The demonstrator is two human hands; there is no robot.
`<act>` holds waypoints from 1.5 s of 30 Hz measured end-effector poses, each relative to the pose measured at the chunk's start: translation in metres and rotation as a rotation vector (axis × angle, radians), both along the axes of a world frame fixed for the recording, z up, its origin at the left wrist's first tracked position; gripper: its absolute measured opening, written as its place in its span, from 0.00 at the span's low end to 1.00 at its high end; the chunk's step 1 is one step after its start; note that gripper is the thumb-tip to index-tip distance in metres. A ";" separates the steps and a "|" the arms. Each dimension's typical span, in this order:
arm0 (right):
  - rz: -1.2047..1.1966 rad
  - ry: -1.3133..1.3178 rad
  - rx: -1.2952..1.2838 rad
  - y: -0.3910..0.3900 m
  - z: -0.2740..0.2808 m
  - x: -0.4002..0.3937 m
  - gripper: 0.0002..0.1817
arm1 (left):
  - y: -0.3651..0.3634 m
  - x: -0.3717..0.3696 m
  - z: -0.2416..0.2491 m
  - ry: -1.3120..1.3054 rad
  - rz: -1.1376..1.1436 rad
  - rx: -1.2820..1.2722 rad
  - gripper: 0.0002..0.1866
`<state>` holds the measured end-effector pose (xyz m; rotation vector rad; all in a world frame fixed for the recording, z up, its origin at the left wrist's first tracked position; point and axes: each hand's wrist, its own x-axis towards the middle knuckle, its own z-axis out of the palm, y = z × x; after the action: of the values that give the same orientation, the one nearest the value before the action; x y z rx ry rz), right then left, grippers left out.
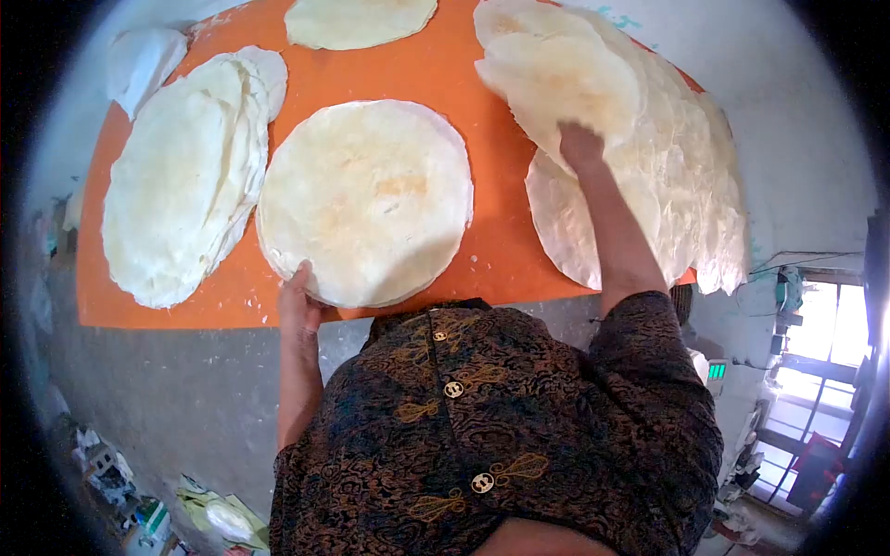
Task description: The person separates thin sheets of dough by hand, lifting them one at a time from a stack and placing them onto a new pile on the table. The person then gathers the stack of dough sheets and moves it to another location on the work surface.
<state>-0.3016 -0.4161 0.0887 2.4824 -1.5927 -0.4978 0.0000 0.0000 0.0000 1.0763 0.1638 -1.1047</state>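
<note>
A round stack of thin flatbreads (366,199) lies at the front middle of the orange table. My left hand (298,301) grips its near left edge, thumb on top and fingers partly hidden beneath. To the right, my right hand (581,148) is closed at the near edge of a thin, browned flatbread (565,79), which lies over a spread of overlapping flatbreads (686,176). My right fingertips are hard to make out.
A leaning pile of flatbreads (176,185) covers the table's left side. Another flatbread (360,20) is at the far edge. White cloth or plastic (144,65) sits at the far left corner of the orange table (185,313). A bright window (825,371) is at right.
</note>
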 end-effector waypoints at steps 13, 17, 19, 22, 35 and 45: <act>0.555 -0.910 0.953 0.257 0.009 0.149 0.43 | -0.035 -0.030 0.068 -0.230 -0.094 -0.157 0.19; 0.434 -0.975 1.139 0.252 0.011 0.150 0.40 | -0.038 -0.033 0.068 -0.260 -0.123 -0.145 0.16; 0.400 -0.981 1.164 0.250 0.018 0.147 0.39 | -0.041 -0.038 0.080 -0.248 -0.145 -0.149 0.15; 0.465 -1.054 1.066 0.249 0.009 0.148 0.28 | -0.040 -0.033 0.065 -0.289 -0.158 -0.117 0.14; 0.734 -0.814 -0.353 0.068 0.214 0.067 0.11 | -0.005 -0.007 0.031 0.036 -0.102 -0.073 0.19; 0.212 -0.653 -0.404 0.144 0.071 -0.120 0.13 | -0.010 -0.017 0.033 0.064 -0.248 -0.037 0.18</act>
<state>-0.4212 -0.2723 0.1597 2.5590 -1.3766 0.6647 -0.0168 -0.0101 0.0328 1.0482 0.0610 -1.3601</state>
